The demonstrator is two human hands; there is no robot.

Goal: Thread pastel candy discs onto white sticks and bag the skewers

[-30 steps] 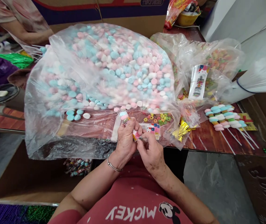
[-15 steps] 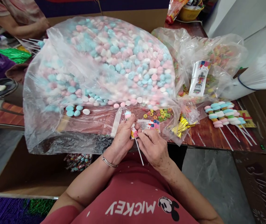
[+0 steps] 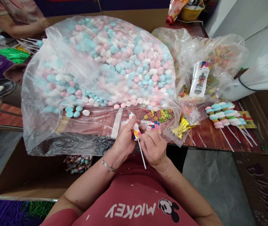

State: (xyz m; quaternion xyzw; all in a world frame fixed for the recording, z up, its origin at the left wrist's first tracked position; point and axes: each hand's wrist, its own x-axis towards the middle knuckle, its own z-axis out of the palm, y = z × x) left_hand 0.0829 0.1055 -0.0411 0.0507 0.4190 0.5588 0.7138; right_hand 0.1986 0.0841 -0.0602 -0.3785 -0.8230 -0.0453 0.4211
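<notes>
In front of my body, my left hand [image 3: 125, 138] is closed around a wrapped candy skewer [image 3: 136, 134], its printed wrapper showing between thumb and fingers. The skewer's white stick [image 3: 142, 157] points down toward my shirt. My right hand [image 3: 154, 146] pinches at the wrapper's lower end, where the stick comes out; its fingertips are partly hidden. Just behind the hands lie printed wrappers [image 3: 153, 125] and loose ring gummies [image 3: 158, 115]. Gold twist ties [image 3: 184, 127] sit to the right of my right hand.
A large clear bag of pastel marshmallows [image 3: 115, 62] fills the table's middle. At right lie marshmallow skewers [image 3: 223, 114] and a bundle of printed wrappers [image 3: 200, 80]. An open cardboard box [image 3: 30, 172] stands below left. Another person's arm [image 3: 28, 28] is at upper left.
My left thumb and fingers have shifted, so more of the printed wrapper shows. My right hand stays at the wrapper's lower end, and the stick has moved slightly down.
</notes>
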